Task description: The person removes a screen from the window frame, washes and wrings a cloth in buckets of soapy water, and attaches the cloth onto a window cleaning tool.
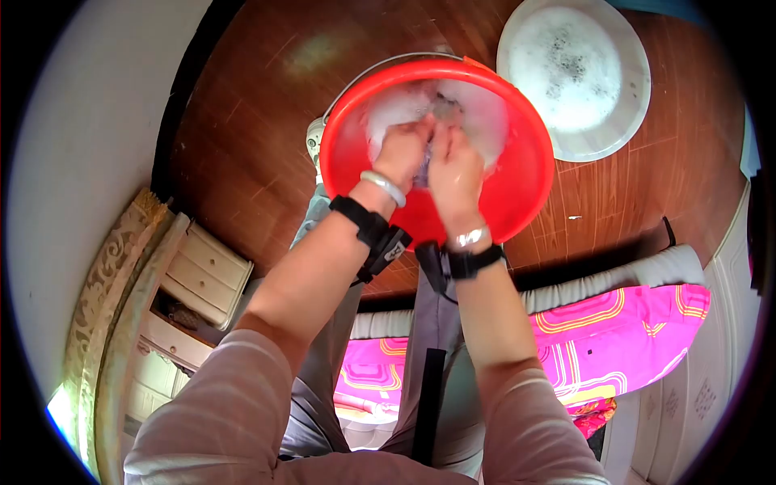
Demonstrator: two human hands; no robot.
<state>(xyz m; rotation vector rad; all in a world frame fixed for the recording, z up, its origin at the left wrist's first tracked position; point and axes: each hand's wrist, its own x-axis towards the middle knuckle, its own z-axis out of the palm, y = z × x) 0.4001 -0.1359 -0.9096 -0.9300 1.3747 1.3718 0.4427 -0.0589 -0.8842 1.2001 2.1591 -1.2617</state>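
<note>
A red bucket [533, 174] with a thin wire handle stands on the floor in front of me, with white suds inside. My left hand [402, 151] and my right hand [455, 166] are close together inside it, slightly blurred. Fingers on both hands are closed around a wet greyish cloth [423, 171], and part of it shows between them. More of what looks like the same grey fabric appears just beyond the fingertips, near the foam. How much of the cloth lies in the water is hidden.
Right of the bucket stands a pale basin [634, 101] of foamy water. Brown wood-look flooring [250, 121] surrounds both. Behind me is a bed with a pink patterned cover [614, 331]. A cream drawer cabinet [206, 267] stands at left, and a shoe [314, 141] shows beside the bucket.
</note>
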